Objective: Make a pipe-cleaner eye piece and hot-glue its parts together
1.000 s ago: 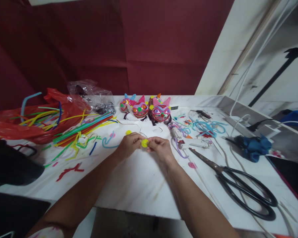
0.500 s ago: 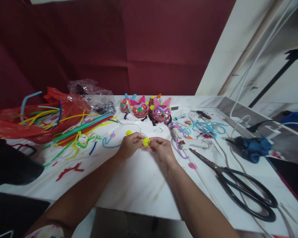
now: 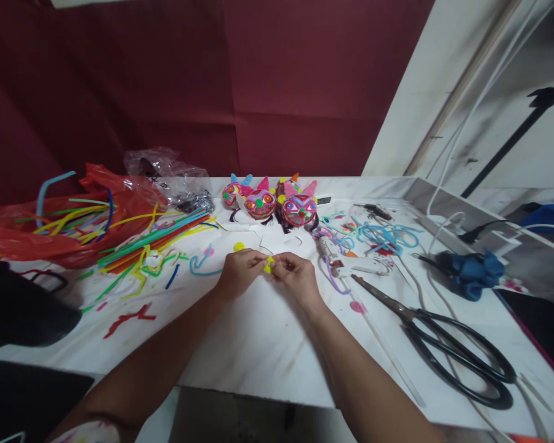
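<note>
Between my two hands is a small yellow disc [image 3: 268, 264], pinched by the fingertips over the middle of the table. My left hand [image 3: 244, 272] is closed on its left edge, and my right hand [image 3: 299, 277] grips it from the right. The fingers cover part of the disc, and it looks bent or folded. Another yellow disc [image 3: 239, 247] lies on the table just beyond my left hand. Behind the hands stand several colourful animal heads [image 3: 300, 210] with pink, blue and orange ears.
Large black-handled scissors [image 3: 410, 314] lie on the right, near a white glue gun [image 3: 362, 266] and blue pipe cleaners [image 3: 390, 237]. On the left are a bundle of pipe cleaners [image 3: 154, 240], a red plastic bag [image 3: 9, 231] and a red twisted piece [image 3: 132, 317]. A blue cloth bundle [image 3: 475, 274] sits far right.
The yellow disc faced me round and flat before; now it appears bent between my fingertips. Both hands have shifted very slightly left.
</note>
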`<state>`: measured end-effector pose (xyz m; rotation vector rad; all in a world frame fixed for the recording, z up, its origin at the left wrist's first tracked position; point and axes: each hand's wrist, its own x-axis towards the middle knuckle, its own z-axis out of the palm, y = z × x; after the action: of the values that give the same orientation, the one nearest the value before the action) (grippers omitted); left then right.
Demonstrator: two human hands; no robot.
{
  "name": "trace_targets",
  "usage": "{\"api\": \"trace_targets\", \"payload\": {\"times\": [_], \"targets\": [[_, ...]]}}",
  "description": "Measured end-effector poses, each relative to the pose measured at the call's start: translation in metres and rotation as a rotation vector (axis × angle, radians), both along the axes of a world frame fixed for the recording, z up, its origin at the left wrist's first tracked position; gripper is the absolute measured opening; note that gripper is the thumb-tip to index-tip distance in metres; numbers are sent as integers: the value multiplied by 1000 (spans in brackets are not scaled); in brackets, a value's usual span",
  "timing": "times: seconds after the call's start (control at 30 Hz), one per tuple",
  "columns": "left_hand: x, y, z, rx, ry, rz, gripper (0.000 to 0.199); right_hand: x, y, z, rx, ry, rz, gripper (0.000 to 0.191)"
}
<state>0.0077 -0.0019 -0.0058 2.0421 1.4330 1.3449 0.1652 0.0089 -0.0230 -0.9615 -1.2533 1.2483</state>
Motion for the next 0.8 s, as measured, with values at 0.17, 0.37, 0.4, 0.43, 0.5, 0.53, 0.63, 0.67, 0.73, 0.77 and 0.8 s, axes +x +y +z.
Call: {"api": "trace_targets", "payload": {"times": [0.17, 0.37, 0.4, 0.43, 0.5, 0.53, 0.63, 0.67, 0.73, 0.77, 0.8], "targets": [[-1, 2, -2, 128, 143, -37, 15, 1, 2, -6, 23, -54, 13, 20], [-1, 0, -1, 122, 158, -18, 18, -2, 2, 1, -154, 112, 64, 40], [-1, 0, 0, 124, 154, -18, 17, -1, 2, 3, -189, 133, 92, 42], [-1, -1, 0, 130, 155, -20, 17, -1, 1, 5, -213, 148, 118, 44], [-1, -1, 1, 143, 172, -24, 16, 0, 0, 7, -230, 167, 148, 46], [-1, -1, 1, 150, 183, -27, 16, 0, 0, 7, -228, 171, 151, 46], [-1, 1, -1, 184, 212, -38, 18, 0, 0, 6, -211, 170, 151, 46], [-1, 1, -3, 202, 224, -43, 19, 0, 1, 5, -207, 168, 152, 47], [-2, 2, -5, 251, 258, -44, 20, 0, 2, 4, -202, 164, 155, 47], [-2, 2, -6, 275, 285, -40, 20, 0, 2, 4, -201, 164, 156, 47], [-2, 1, -7, 296, 320, -37, 21, 0, 2, 4, -200, 163, 156, 47]]}}
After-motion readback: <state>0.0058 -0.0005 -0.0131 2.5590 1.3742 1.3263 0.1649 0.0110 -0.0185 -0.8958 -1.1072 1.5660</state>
